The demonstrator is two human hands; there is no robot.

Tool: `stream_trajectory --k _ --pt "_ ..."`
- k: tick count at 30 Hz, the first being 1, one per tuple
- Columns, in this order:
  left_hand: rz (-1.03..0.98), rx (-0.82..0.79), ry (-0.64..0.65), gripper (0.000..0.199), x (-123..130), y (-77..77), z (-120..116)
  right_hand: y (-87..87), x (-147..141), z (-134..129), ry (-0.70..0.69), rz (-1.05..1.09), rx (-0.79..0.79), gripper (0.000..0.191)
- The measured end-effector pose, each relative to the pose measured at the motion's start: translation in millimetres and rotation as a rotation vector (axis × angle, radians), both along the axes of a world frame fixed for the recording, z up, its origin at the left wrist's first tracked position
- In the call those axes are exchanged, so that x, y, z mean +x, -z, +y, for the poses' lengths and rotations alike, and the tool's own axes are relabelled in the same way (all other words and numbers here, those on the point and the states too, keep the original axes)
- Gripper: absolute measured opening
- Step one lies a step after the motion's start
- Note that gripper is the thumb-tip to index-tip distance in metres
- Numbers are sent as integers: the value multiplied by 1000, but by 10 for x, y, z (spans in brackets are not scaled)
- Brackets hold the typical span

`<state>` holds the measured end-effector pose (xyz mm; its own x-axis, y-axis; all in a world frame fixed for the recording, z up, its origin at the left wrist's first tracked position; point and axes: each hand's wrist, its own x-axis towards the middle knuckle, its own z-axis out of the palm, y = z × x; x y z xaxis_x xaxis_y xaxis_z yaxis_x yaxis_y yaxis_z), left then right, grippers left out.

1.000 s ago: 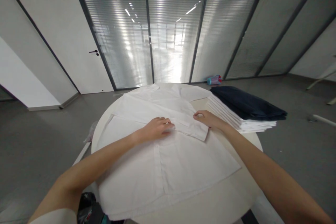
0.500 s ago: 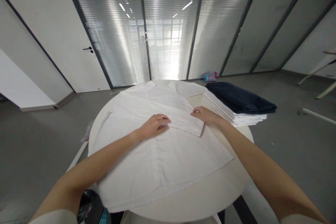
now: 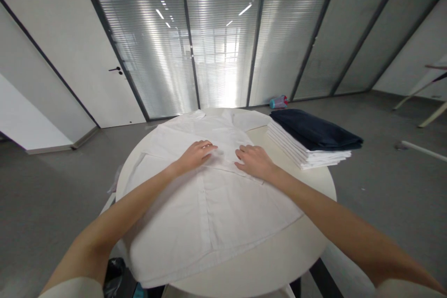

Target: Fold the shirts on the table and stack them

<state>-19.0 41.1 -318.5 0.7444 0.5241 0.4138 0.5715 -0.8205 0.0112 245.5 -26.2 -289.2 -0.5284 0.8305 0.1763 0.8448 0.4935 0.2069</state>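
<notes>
A white button-front shirt [image 3: 174, 223] lies spread on the round table [image 3: 300, 251], its hem toward me and its collar at the far side. One sleeve [image 3: 167, 142] is laid across the front, its cuff end under and beside my right hand. My left hand [image 3: 196, 155] rests over the sleeve near the shirt's middle, fingers loosely stretched and apart. To its right, my right hand [image 3: 254, 162] is palm down on the sleeve with fingers spread. Neither hand visibly grips the cloth.
At the table's right edge stands a stack of folded white cloth [image 3: 307, 157] with folded dark navy cloth [image 3: 314, 129] on top. A black plastic bag [image 3: 115, 274] shows below the table's left side. A small blue-and-red container [image 3: 278, 102] is on the floor by the glass wall.
My right hand has let go of the sleeve near the cuff and moved left, flattening onto it. My left hand has shifted slightly left and away from me.
</notes>
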Motion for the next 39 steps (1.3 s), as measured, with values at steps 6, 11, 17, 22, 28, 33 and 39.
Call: stream_trajectory --k 6,11,17,22,28,33,39 --pt "132 28 118 25 -138 87 364 -9 65 6 -62 -130 -57 19" --pt "108 102 111 40 -213 196 390 5 102 18 -108 -124 -97 18" --pt "58 102 86 38 -247 163 349 38 21 37 -99 -120 14 20" --pt "177 120 63 42 -219 138 318 77 -50 47 -102 -115 19 18" --pt "71 21 39 36 -254 132 334 68 -10 64 -94 -106 -2 17" --pt "66 19 43 35 -318 133 368 90 20 86 -93 -115 -15 17" --pt "125 62 42 39 -345 158 388 114 -21 93 -120 -99 32 20"
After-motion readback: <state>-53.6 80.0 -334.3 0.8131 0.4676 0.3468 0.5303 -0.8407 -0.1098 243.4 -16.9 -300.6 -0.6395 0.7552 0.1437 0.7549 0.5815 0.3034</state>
